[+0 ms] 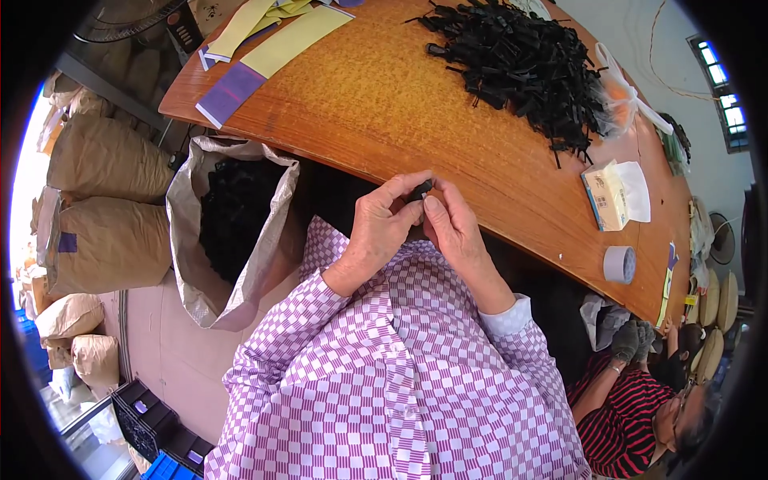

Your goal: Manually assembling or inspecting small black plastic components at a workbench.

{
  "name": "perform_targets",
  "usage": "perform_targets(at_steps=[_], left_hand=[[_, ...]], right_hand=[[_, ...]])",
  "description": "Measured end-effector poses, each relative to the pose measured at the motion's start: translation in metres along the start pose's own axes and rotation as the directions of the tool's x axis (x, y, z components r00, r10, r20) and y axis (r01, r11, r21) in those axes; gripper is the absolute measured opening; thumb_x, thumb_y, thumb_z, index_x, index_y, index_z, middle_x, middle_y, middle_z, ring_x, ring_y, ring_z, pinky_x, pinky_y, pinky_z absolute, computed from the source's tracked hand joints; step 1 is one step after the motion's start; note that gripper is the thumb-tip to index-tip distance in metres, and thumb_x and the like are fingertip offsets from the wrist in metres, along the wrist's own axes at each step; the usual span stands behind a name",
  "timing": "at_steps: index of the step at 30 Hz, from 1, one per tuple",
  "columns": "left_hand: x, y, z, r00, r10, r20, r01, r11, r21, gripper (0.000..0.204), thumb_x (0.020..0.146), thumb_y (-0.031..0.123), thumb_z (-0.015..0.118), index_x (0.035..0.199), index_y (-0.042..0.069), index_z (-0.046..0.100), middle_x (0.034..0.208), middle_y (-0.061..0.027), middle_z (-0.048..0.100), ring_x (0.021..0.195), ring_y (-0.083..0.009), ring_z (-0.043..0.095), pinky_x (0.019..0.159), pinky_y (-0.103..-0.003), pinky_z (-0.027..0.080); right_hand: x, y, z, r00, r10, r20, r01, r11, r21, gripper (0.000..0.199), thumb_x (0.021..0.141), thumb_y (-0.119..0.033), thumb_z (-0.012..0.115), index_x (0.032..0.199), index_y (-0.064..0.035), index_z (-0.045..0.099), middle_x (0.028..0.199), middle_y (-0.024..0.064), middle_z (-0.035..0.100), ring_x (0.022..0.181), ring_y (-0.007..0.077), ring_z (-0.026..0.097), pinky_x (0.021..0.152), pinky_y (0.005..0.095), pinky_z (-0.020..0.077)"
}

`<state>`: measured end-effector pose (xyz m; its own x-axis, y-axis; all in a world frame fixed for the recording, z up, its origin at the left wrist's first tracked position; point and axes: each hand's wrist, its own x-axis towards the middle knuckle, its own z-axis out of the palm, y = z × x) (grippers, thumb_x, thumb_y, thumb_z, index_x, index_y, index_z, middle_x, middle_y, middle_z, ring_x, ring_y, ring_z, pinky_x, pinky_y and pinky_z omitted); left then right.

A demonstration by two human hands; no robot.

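Both my hands come together over my lap, just in front of the table edge. A small black piece (422,190) is pinched between the fingers of my left hand (378,232) and my right hand (458,226). Its exact kind is hard to make out, since the fingers cover most of it. Thumbs and fingertips press together around the piece. On the far right of the table lies a heap of small black strap-like pieces (520,60). To my left stands an open white woven sack (182,240) holding black pieces (240,212).
On the table (344,104) are yellow and purple paper strips (296,40), a tissue pack (606,196), a tape roll (619,264) and a plastic bag (620,92). Brown sacks (112,240) and black crates (144,416) stand left. A person in a striped shirt (632,416) sits lower right.
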<state>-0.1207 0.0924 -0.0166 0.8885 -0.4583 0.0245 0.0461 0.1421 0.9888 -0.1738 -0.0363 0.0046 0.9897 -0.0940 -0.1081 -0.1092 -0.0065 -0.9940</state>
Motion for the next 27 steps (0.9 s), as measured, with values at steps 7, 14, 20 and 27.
perform_targets(at_steps=[7, 14, 20, 27], left_hand=[[-0.001, 0.009, 0.002, 0.990, 0.132, -0.047, -0.118, 0.969, 0.219, 0.037, 0.082, -0.009, 0.059, 0.118, 0.003, 0.060, 0.090, -0.0019, 0.062, 0.073, -0.0065, 0.056, 0.064, -0.020, 0.049], [0.000, 0.012, 0.004, 0.929, 0.367, -0.051, -0.286, 0.798, 0.530, 0.034, 0.079, -0.003, 0.059, 0.111, 0.008, 0.062, 0.089, -0.0134, 0.063, 0.074, -0.0299, 0.064, 0.062, -0.032, 0.051], [0.003, 0.011, -0.002, 0.957, 0.289, 0.010, -0.246, 0.796, 0.553, 0.032, 0.082, -0.002, 0.057, 0.112, 0.008, 0.058, 0.092, -0.0124, 0.064, 0.076, -0.0282, 0.065, 0.063, -0.032, 0.052], [0.004, 0.024, -0.020, 0.995, -0.094, 0.042, 0.099, 0.986, -0.131, 0.031, 0.095, 0.007, 0.047, 0.126, 0.006, 0.043, 0.096, -0.0093, 0.064, 0.077, -0.0096, 0.061, 0.060, -0.019, 0.047]], right_hand=[[0.003, 0.007, 0.006, 0.998, -0.032, -0.056, 0.033, 0.999, 0.023, 0.032, 0.098, -0.018, 0.045, 0.125, 0.0007, 0.045, 0.071, -0.0024, 0.047, 0.060, 0.0047, 0.042, 0.053, 0.0192, 0.0361], [0.006, 0.000, 0.017, 0.986, 0.128, -0.109, -0.107, 0.978, 0.180, 0.027, 0.100, -0.020, 0.043, 0.122, -0.0056, 0.048, 0.062, -0.0068, 0.043, 0.047, 0.0012, 0.035, 0.040, 0.0170, 0.0256], [0.010, 0.007, 0.001, 0.988, 0.154, 0.023, -0.155, 0.971, 0.182, 0.024, 0.098, -0.018, 0.046, 0.118, -0.0052, 0.048, 0.072, -0.0030, 0.047, 0.057, 0.0019, 0.039, 0.048, 0.0169, 0.0300], [0.009, 0.031, -0.008, 0.958, -0.284, -0.042, 0.278, 0.954, -0.112, 0.018, 0.097, -0.017, 0.049, 0.110, -0.0042, 0.051, 0.075, -0.0010, 0.055, 0.050, 0.0027, 0.041, 0.041, 0.0162, 0.0303]])
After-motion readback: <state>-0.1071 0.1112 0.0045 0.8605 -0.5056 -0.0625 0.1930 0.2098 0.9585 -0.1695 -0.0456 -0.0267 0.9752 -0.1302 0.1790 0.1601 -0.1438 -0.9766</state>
